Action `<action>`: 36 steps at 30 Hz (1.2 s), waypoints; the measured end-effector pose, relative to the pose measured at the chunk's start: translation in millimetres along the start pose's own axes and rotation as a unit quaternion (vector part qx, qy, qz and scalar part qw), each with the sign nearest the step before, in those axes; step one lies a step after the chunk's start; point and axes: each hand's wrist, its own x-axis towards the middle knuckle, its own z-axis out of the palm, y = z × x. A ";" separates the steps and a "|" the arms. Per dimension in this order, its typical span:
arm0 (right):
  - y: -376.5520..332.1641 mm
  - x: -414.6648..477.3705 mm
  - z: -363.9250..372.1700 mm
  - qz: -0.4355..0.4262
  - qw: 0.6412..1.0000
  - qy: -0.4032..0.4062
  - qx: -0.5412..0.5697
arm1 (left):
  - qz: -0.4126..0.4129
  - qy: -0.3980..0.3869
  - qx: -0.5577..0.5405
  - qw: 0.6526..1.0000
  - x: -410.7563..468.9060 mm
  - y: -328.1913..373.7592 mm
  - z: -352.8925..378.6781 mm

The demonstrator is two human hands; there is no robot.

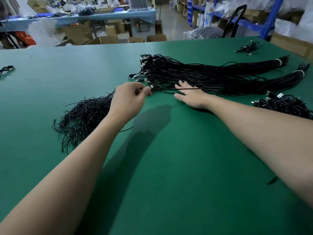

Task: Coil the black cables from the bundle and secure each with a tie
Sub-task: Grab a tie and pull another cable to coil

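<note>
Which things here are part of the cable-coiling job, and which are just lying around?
Job: cable bundle; tie pile; coiled cables; thin black strand pinched by left hand; right hand flat beside the bundle.
Lying about: small cable cluster at far right; dark tangle at far left; cardboard boxes beyond the table.

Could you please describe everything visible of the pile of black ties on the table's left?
The pile of ties is a loose, fanned heap of short, thin black strands, some glinting pale. It lies on the green table, strands splaying toward the near left. The left hand overlaps its far right edge; contact cannot be told.
</note>
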 end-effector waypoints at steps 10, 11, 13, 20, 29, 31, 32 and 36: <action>20.7 -60.2 11.0 0.024 0.988 0.141 -0.063 | -0.015 0.009 -0.052 0.999 -10.2 3.1 15.0; 22.4 -62.1 10.7 0.052 0.988 0.120 -0.081 | -0.023 0.022 -0.060 0.998 -8.3 3.4 14.4; 25.1 -63.1 9.9 0.088 0.985 0.110 -0.097 | -0.032 0.035 -0.075 0.996 -5.0 3.1 12.6; 40.6 -40.6 2.7 0.135 0.974 0.131 -0.125 | -0.007 0.033 -0.086 0.996 -6.9 10.4 10.8; 55.8 -16.5 -2.0 0.149 0.982 0.072 -0.090 | 0.014 0.027 -0.061 0.998 -10.9 15.0 12.9; 54.7 -17.7 -2.5 0.158 0.981 0.070 -0.090 | 0.012 0.032 -0.071 0.997 -10.6 14.9 9.4; 53.9 -18.6 -2.6 0.163 0.980 0.068 -0.091 | 0.011 0.035 -0.076 0.996 -10.4 15.0 6.8; 43.7 -20.9 -1.0 0.212 0.971 0.065 -0.090 | -0.012 0.081 -0.093 0.992 -6.3 9.2 -6.8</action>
